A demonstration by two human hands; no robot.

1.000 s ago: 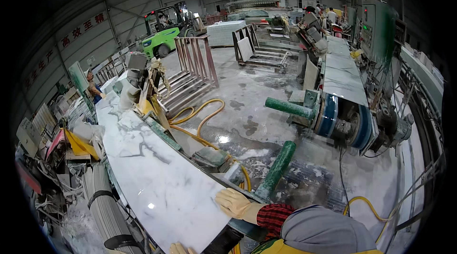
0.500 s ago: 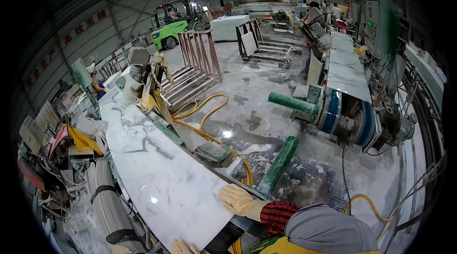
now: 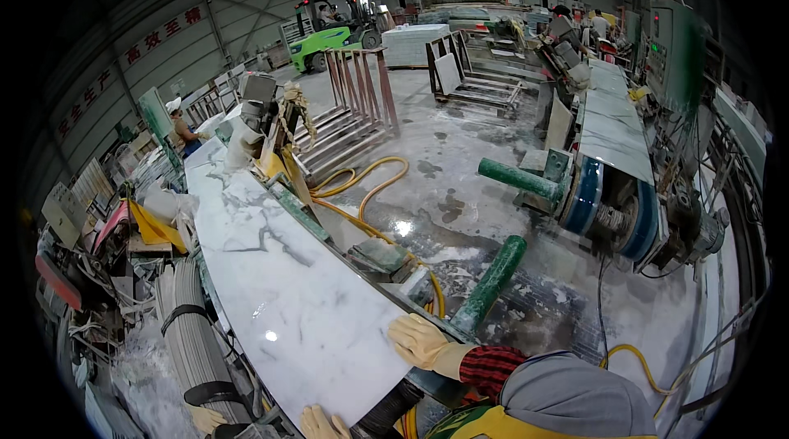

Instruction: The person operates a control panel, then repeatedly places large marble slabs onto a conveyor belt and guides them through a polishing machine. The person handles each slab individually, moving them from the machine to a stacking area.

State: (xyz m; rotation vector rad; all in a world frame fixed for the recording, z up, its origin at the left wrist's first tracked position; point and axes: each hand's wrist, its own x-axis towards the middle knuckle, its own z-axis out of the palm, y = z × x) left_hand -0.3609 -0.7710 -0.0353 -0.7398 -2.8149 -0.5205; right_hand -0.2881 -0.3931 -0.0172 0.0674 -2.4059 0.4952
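A long strip of polished white marble with grey veins [image 3: 288, 291] runs from the lower middle to the upper left. My right hand [image 3: 427, 344], in a cream work glove under a red-and-black plaid cuff, lies on the strip's right edge near its close end. Its fingers are stretched out over the top face. At the strip's bottom end, my left hand [image 3: 323, 424] shows only gloved fingers, spread against the stone; the picture's lower edge cuts off the rest. Another cream glove [image 3: 207, 418] is at the lower left; I cannot tell whether a hand is in it.
A strapped bundle of grey strips [image 3: 193, 332] stands left of the marble. A green post [image 3: 496, 279] and a yellow hose [image 3: 382, 166] lie right of it. Across the floor are metal racks [image 3: 357, 94], another machine bed [image 3: 612, 122] and a green forklift [image 3: 329, 36]. A co-worker [image 3: 182, 128] stands far left.
The view has swung slightly left, so everything sits further right. My hands keep their places on the marble. The co-worker at far left shows more of the body and an arm.
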